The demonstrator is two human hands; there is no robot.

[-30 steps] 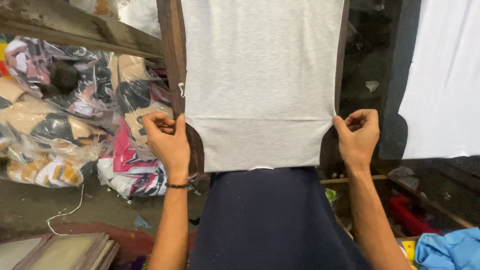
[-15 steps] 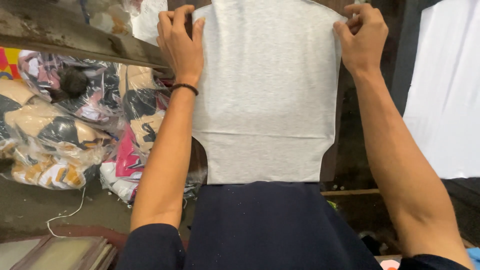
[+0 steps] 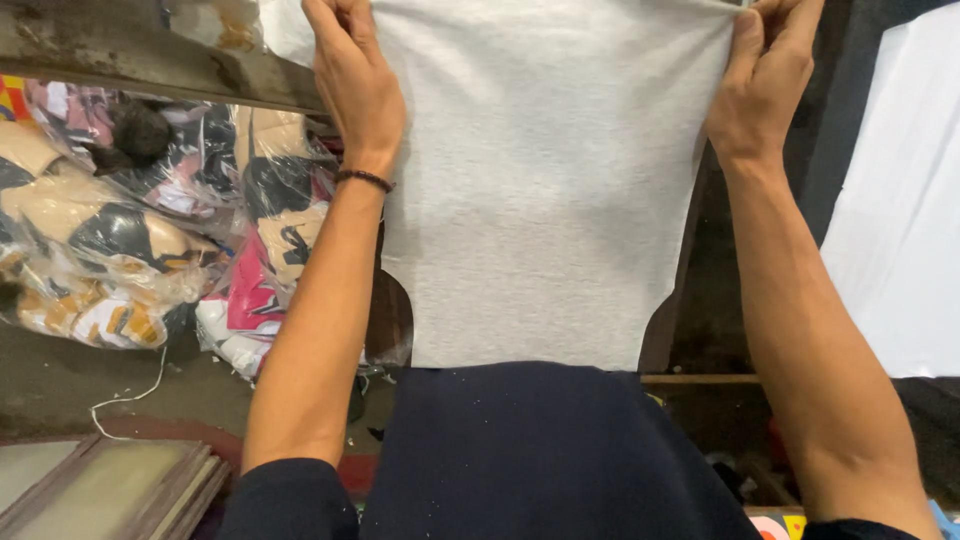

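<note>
A light grey cloth panel (image 3: 545, 190) lies flat over a narrow brown board whose edge (image 3: 668, 330) shows at the lower right. My left hand (image 3: 350, 70) pinches the panel's far left edge, a dark bead bracelet (image 3: 364, 178) on the wrist. At the far right corner, my right hand (image 3: 765, 70) grips the cloth edge. Both arms reach forward along the panel's sides. Below the panel's near end is a dark navy cloth (image 3: 540, 450).
Clear plastic bags of folded printed garments (image 3: 120, 240) are piled at the left under a rusty metal beam (image 3: 140, 60). A white sheet (image 3: 900, 210) hangs at the right. Flat framed boards (image 3: 100, 490) are stacked at the lower left.
Both hands have slid from the panel's near corners up to its far corners, and the view has moved closer to the board.
</note>
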